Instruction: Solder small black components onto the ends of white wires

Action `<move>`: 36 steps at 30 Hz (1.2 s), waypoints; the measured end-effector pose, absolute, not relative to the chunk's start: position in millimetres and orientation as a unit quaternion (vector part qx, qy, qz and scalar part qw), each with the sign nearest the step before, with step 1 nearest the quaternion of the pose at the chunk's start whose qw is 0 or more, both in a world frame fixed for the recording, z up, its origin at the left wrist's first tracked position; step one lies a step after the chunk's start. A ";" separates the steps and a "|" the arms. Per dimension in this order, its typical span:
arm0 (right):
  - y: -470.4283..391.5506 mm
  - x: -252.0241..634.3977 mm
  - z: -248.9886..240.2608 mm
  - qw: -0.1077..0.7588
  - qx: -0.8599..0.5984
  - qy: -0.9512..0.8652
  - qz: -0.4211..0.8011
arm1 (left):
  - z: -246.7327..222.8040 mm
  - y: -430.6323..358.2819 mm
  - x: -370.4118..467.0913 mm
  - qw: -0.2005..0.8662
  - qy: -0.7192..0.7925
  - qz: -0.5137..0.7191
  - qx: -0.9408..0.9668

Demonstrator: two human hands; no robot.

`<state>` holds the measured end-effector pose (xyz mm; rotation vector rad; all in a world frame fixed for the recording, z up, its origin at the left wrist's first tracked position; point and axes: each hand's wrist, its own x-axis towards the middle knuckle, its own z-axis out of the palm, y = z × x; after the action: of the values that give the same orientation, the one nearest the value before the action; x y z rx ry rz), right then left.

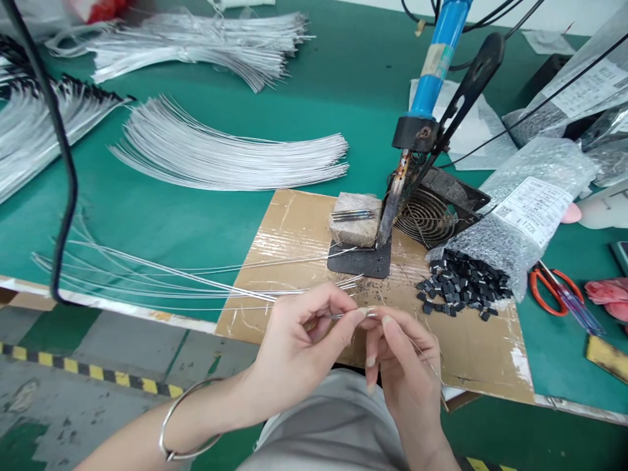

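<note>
Ahead, soldering iron (pixel 434 75) partly hides fan (pixel 428 214); wires (pixel 230 286) cross cardboard (pixel 481 353).

Cannot make out the full shape of the thin piece (pixel 371 315), partly hidden by the fingertips of the left hand (pixel 304 337) and right hand (pixel 412 356). Cannot read the smallest print on the bag label (pixel 534 208). Cannot see the upper end of the blue handle (pixel 446 42), cut off by the top edge, nor all of the fan (pixel 426 214), partly covered by the metal stand (pixel 454 108). Cannot identify the red item (pixel 101 9), blurred and cropped at the top.
</note>
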<state>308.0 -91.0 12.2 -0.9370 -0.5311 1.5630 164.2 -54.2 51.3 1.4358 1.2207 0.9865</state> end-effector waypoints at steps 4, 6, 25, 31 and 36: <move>-91.2 306.9 9.3 0.584 -0.416 -0.243 0.654 | 50.9 -54.7 164.9 0.475 0.507 0.402 0.596; -90.8 305.9 10.3 0.583 -0.424 -0.245 0.648 | 49.6 -55.7 164.7 0.464 0.510 0.401 0.604; -89.3 312.3 15.4 0.576 -0.441 -0.254 0.640 | 44.1 -59.1 160.9 0.402 0.497 0.383 0.667; -85.3 318.8 20.3 0.548 -0.418 -0.245 0.682 | 50.8 -56.0 158.4 0.395 0.476 0.369 0.693; -83.2 323.4 19.4 0.528 -0.415 -0.233 0.704 | 53.4 -54.2 157.6 0.390 0.476 0.357 0.703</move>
<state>323.4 -83.2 19.4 -0.9927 -0.5564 1.6813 157.6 -54.2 53.4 1.7866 1.2086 0.9067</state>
